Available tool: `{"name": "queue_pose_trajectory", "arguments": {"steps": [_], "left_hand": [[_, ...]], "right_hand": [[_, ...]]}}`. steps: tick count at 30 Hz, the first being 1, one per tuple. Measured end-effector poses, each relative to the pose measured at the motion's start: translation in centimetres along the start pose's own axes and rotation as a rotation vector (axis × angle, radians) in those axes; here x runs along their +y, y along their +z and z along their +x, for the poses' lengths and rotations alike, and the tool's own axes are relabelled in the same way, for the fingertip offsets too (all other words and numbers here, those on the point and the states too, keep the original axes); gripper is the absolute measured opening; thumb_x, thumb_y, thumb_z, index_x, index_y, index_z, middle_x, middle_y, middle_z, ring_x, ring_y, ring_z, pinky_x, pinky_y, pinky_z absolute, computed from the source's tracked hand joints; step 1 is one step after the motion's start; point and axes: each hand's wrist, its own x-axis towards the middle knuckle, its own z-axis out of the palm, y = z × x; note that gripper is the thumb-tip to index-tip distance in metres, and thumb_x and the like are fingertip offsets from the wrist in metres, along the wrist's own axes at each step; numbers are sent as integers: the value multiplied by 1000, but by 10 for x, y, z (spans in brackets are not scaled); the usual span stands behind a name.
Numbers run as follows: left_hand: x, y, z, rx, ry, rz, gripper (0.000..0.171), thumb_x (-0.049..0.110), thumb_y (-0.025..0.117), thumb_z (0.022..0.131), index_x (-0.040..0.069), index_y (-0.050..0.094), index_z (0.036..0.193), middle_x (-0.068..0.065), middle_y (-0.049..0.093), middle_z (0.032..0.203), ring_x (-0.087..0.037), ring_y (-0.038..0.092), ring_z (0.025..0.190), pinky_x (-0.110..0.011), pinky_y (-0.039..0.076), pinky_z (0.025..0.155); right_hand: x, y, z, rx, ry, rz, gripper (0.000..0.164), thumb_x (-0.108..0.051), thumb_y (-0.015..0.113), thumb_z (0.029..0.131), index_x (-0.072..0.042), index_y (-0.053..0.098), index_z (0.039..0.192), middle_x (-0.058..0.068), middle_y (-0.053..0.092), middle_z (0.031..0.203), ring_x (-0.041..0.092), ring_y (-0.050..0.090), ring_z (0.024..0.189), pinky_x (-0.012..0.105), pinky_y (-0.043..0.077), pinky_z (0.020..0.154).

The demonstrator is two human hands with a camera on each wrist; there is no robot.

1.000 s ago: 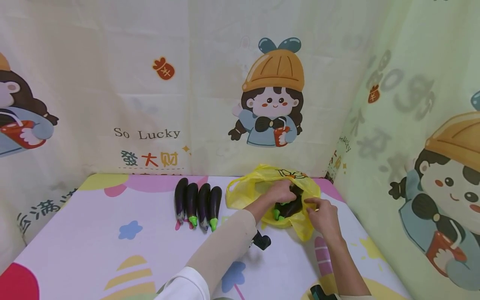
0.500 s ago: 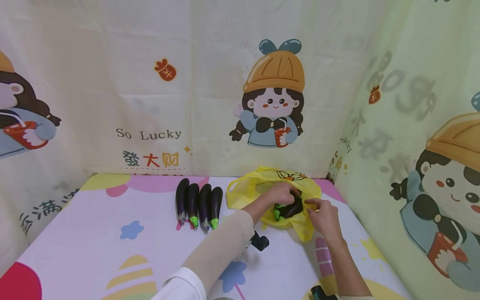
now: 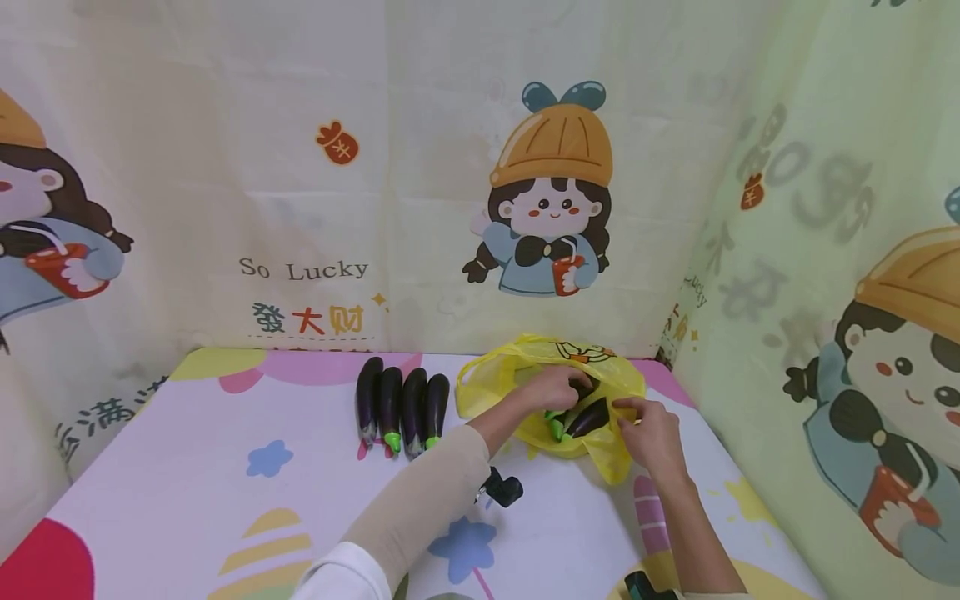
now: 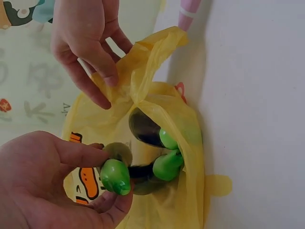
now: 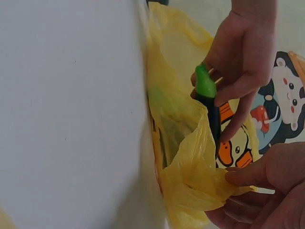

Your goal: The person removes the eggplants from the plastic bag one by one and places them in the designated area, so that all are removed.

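Observation:
A yellow plastic bag lies with its mouth open at the back right of the table. Inside it, my left hand grips an eggplant near its green stem end, fingers and thumb around it, seen best in the wrist views. More eggplants lie deeper in the bag, one dark and glossy to the right, another with its green cap showing in the left wrist view. With thumb and fingertips, my right hand pinches the bag's right rim. The bag's plastic partly hides the lower eggplants.
Several eggplants stand in a row, side by side, left of the bag. The table has a printed cloth. A patterned curtain hangs behind, and another one closes off the right side.
My left hand has shifted slightly left in the bag with an eggplant, showing more of the eggplant at right. My right hand keeps its hold on the rim. The head view has turned slightly.

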Motion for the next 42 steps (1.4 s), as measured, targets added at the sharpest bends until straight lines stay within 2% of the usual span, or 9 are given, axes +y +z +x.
{"name": "queue_pose_trajectory", "arguments": {"steps": [5, 10, 14, 17, 20, 24, 28, 31, 42], "left_hand": [[-5, -3, -11, 12, 3, -49, 49, 3, 53, 93, 23, 70, 135, 3, 67, 134, -14, 55, 84, -24, 41, 66], [-13, -1, -18, -6, -16, -88, 51, 2, 55, 92, 23, 70, 136, -3, 64, 126, -13, 37, 56, -24, 35, 52], [-18, 0, -25, -16, -8, -99, 54, -2, 57, 89, 23, 69, 136, -5, 64, 117, -11, 25, 48, -24, 29, 47], [-20, -2, -33, -18, 31, -101, 58, -5, 57, 87, 21, 68, 136, -5, 65, 111, -11, 21, 49, -24, 26, 47], [-22, -5, -42, -7, 79, -106, 58, -7, 56, 85, 18, 68, 137, -5, 67, 121, -11, 33, 58, -23, 28, 48], [-25, -10, -58, 12, 106, -111, 58, -7, 55, 84, 17, 68, 136, -5, 62, 142, -15, 51, 87, -24, 34, 53], [-30, -13, -73, 47, 112, -93, 56, -5, 61, 82, 18, 70, 133, -3, 63, 142, -17, 54, 106, -24, 42, 71], [-36, -16, -85, 72, 92, -91, 55, -3, 63, 81, 20, 70, 131, -3, 65, 139, -17, 55, 106, -25, 43, 76], [-55, -30, -130, 121, 4, -163, 52, 1, 63, 84, 23, 69, 131, -6, 64, 111, -18, 48, 70, -28, 39, 55]], "right_hand": [[-1, 0, 1, -13, 0, 3, 31, -7, 63, 95, 1, 74, 123, 33, 69, 122, 35, 58, 88, 32, 45, 60], [0, 1, 1, -12, -4, -1, 31, -8, 63, 95, 1, 73, 123, 33, 68, 122, 34, 57, 85, 32, 44, 59], [1, 2, 1, -13, -11, -5, 31, -7, 62, 95, 1, 73, 123, 34, 68, 123, 32, 56, 83, 32, 44, 58], [2, 2, 1, -19, -9, -2, 32, -7, 62, 95, 1, 73, 124, 34, 67, 124, 31, 57, 82, 32, 44, 59], [2, 3, 2, -17, -9, -4, 32, -8, 62, 95, 1, 73, 124, 34, 68, 124, 33, 57, 83, 32, 44, 59], [2, 2, 1, -13, -11, -8, 32, -8, 63, 95, 0, 73, 124, 33, 68, 123, 35, 58, 89, 32, 45, 60], [1, 2, 1, -20, -3, -5, 32, -8, 62, 95, 0, 73, 124, 34, 68, 123, 35, 58, 89, 32, 46, 60], [0, 1, 1, -32, 2, 1, 32, -7, 62, 96, 1, 72, 125, 35, 67, 123, 34, 58, 88, 32, 46, 59], [1, 3, 0, -38, 3, 10, 32, -8, 62, 96, 1, 72, 126, 34, 67, 123, 31, 56, 83, 32, 45, 57]]}}
